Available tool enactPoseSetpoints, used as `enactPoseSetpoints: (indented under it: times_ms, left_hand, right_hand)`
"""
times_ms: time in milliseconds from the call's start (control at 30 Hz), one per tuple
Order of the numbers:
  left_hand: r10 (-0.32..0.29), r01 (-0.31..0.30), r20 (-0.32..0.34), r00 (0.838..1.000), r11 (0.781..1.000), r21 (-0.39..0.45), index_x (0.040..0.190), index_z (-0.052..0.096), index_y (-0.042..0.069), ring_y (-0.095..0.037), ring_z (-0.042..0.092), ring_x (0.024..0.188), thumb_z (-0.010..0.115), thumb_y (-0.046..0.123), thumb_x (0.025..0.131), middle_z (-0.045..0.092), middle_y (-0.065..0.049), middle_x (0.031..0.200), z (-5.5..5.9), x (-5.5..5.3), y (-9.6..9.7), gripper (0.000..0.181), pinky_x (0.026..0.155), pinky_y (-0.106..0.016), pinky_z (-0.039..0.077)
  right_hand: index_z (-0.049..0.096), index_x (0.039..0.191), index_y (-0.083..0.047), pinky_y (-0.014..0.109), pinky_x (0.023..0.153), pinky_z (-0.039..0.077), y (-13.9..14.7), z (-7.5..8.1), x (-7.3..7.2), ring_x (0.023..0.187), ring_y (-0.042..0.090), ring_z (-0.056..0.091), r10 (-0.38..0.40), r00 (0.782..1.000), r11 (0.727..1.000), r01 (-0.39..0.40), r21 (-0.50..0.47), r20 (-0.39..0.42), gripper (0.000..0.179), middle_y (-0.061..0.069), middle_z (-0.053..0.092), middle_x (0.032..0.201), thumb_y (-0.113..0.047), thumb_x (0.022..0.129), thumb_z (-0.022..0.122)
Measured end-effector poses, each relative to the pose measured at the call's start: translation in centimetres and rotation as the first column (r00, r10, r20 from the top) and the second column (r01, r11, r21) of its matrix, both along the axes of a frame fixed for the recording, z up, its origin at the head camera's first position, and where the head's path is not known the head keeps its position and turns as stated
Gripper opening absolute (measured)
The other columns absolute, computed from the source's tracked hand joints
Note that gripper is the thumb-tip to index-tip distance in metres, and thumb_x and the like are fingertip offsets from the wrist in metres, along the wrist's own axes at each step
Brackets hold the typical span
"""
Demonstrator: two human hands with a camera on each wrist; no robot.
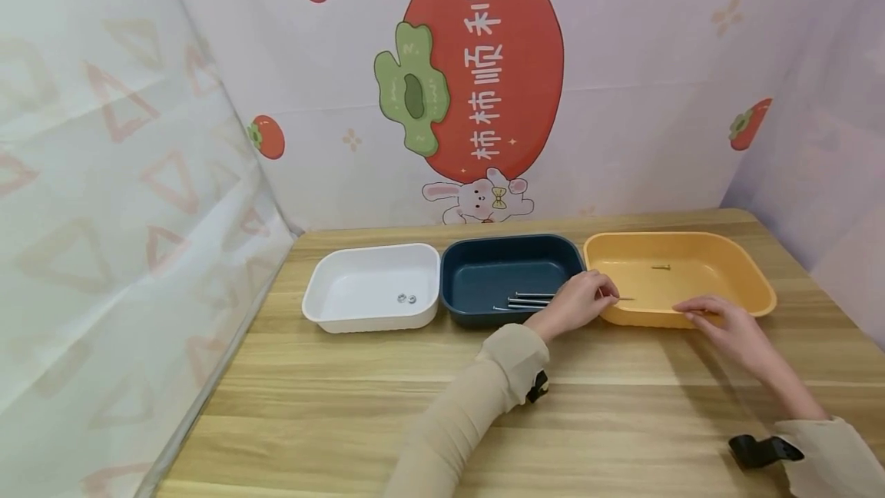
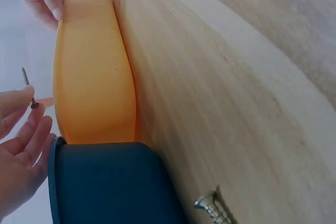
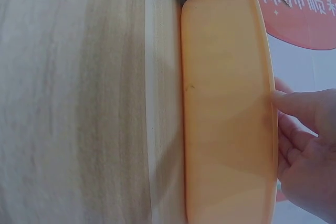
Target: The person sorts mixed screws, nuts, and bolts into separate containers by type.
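My left hand (image 1: pixel 581 300) is over the corner where the dark blue tray (image 1: pixel 508 261) meets the yellow tray (image 1: pixel 750 271). It pinches a screw (image 2: pixel 25 77) near its head between thumb and fingers, with the threaded tip pointing away. My right hand (image 1: pixel 726 327) holds the near rim of the yellow tray, thumb (image 3: pixel 295 103) outside and the other fingers on the inner side. Inside the yellow tray lies another small screw (image 1: pixel 661 267). Several long thin metal nails or bolts (image 1: pixel 527 298) lie in the blue tray, partly hidden by my left hand.
A white tray (image 1: pixel 319 283) at the left holds two small nuts (image 1: pixel 406 299). All three trays stand side by side along the back of the wooden table (image 1: pixel 332 406). Low in the left wrist view, a screw (image 2: pixel 210 205) appears against the wood surface.
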State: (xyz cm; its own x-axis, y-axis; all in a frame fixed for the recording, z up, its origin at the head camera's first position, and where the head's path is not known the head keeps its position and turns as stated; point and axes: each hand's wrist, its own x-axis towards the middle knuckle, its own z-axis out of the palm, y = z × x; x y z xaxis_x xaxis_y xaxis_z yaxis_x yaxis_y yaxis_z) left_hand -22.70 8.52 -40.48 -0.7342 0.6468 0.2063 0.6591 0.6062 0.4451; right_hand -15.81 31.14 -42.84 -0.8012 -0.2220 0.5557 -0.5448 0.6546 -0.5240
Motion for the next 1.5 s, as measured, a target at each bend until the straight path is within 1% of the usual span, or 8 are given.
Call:
enactPoseSetpoints:
  times_ms: [333,500,633,733,867,1067,1300,1500]
  left_hand:
    - [0.009,-0.008,0.030,0.999,1.000,-0.020,0.088,0.064,0.018,0.003,0.046,0.071,0.058,0.021,0.086,0.053,0.010,0.080,-0.2,-0.5,1.0,0.008,0.058,-0.005,0.032]
    - [0.006,-0.005,0.019,1.000,0.999,-0.031,0.088,0.065,0.018,0.003,0.045,0.070,0.058,0.021,0.086,0.054,0.010,0.080,-0.3,-0.6,1.3,0.008,0.058,-0.004,0.032]
    - [0.000,0.001,0.029,1.000,0.999,-0.033,0.095,0.065,0.017,0.003,0.046,0.072,0.057,0.021,0.087,0.055,0.010,0.083,-0.4,-0.7,1.5,0.012,0.060,-0.004,0.033]
    - [-0.013,0.013,0.051,0.999,1.000,-0.001,0.103,0.063,0.014,0.003,0.048,0.074,0.057,0.020,0.087,0.057,0.008,0.089,-0.4,-0.7,1.3,0.018,0.063,-0.004,0.034]
    - [-0.044,0.040,0.070,0.997,0.997,0.063,0.104,0.062,0.012,0.001,0.050,0.079,0.057,0.018,0.086,0.058,0.005,0.093,-0.5,-0.5,0.4,0.019,0.067,-0.003,0.033]
    - [-0.079,0.068,0.084,0.993,0.989,0.129,0.101,0.063,0.011,-0.001,0.050,0.080,0.057,0.018,0.086,0.058,0.005,0.091,-0.3,0.2,-1.3,0.017,0.069,-0.002,0.033]
    - [-0.092,0.071,0.120,0.989,0.983,0.170,0.100,0.062,0.012,-0.001,0.051,0.084,0.059,0.020,0.085,0.057,0.006,0.090,0.2,0.7,-3.5,0.018,0.077,-0.009,0.039]
    - [-0.095,0.066,0.132,0.987,0.977,0.205,0.101,0.063,0.011,-0.008,0.053,0.089,0.059,0.020,0.085,0.057,0.003,0.093,0.9,1.0,-5.8,0.018,0.080,-0.011,0.039]
  right_hand:
    - [0.063,0.086,0.005,0.002,0.072,0.030,0.2,-0.3,0.0,0.087,-0.020,0.040,-0.002,1.000,1.000,0.002,0.002,0.013,0.009,-0.024,0.052,0.088,0.009,0.078,0.059]
    - [0.063,0.086,0.004,0.002,0.072,0.031,0.2,-0.3,-0.1,0.087,-0.020,0.040,-0.002,1.000,1.000,0.002,0.002,0.011,0.011,-0.023,0.053,0.088,0.009,0.078,0.059]
    - [0.064,0.086,0.004,0.002,0.071,0.031,0.3,-0.3,-0.1,0.087,-0.020,0.040,-0.008,1.000,1.000,0.008,0.001,0.023,0.009,-0.025,0.052,0.089,0.007,0.079,0.059]
    - [0.064,0.086,0.003,0.002,0.071,0.031,0.3,-0.3,-0.1,0.087,-0.020,0.040,-0.011,1.000,1.000,0.011,0.001,0.023,0.009,-0.027,0.051,0.090,0.007,0.079,0.059]
    - [0.063,0.087,0.004,0.002,0.072,0.031,0.3,-0.3,-0.1,0.087,-0.020,0.041,-0.002,1.000,1.000,0.002,0.002,0.016,0.011,-0.025,0.052,0.090,0.009,0.078,0.059]
    - [0.063,0.087,0.003,0.002,0.071,0.031,0.2,-0.5,0.0,0.086,-0.019,0.041,-0.005,1.000,1.000,0.005,0.000,0.031,0.011,-0.024,0.052,0.089,0.008,0.079,0.059]
    - [0.063,0.087,0.003,0.001,0.072,0.030,0.2,-0.5,0.0,0.087,-0.020,0.040,-0.014,0.999,1.000,0.014,-0.003,0.032,0.010,-0.025,0.052,0.089,0.008,0.079,0.059]
    - [0.063,0.088,0.003,0.002,0.071,0.031,0.1,-0.3,0.0,0.087,-0.020,0.040,-0.016,0.999,1.000,0.016,0.006,0.038,0.011,-0.025,0.052,0.090,0.007,0.079,0.059]
